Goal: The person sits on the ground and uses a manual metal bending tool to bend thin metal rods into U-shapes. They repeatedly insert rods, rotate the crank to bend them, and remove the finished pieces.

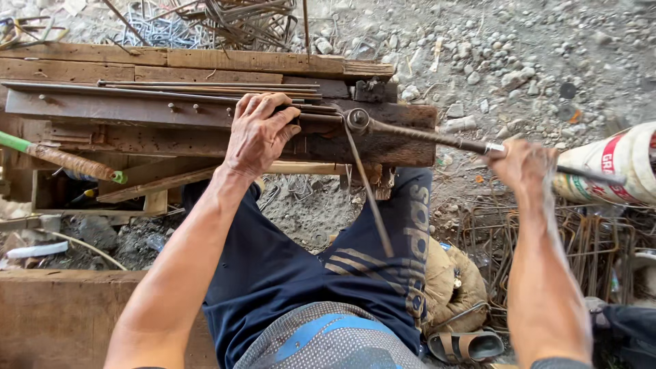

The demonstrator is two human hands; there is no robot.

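Note:
My left hand [258, 132] presses down on a bundle of thin steel rods [205, 87] lying along a rusty wooden bending bench [403, 147]. My right hand [521, 164] grips the long bar handle of a bending lever [437, 139], whose round head [357, 119] sits at the bench's right end. One thin rod [365, 184] bends at that head and slants down toward my dark shorts.
A green-ended rusty bar [65, 160] lies at the left. Bent wire stirrups [588, 239] pile up on the right beside a white sack [615, 171]. Gravel ground [519, 61] lies beyond. A sandal [465, 345] and a cloth bundle [451, 283] sit below, and a wooden plank [61, 314] lower left.

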